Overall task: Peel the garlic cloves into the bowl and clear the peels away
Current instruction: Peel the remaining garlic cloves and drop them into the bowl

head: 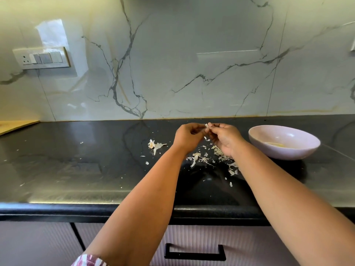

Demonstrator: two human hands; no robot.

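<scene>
My left hand (187, 136) and my right hand (224, 139) meet above the black counter, fingertips together. Between them they pinch a small garlic clove (207, 125) with pale skin on it; most of the clove is hidden by the fingers. A pale pink bowl (284, 142) stands to the right of my hands, with a little yellowish garlic at its bottom. Loose white peels (203, 159) lie scattered on the counter under and in front of my hands. A garlic remnant with papery skin (155, 145) lies to the left of my left hand.
The black counter (86, 160) runs along a marble wall with a switch panel (41, 58) at the left. A wooden board edge (17, 125) shows at the far left. Small peel flecks dot the counter. A drawer handle (195, 252) sits below the front edge.
</scene>
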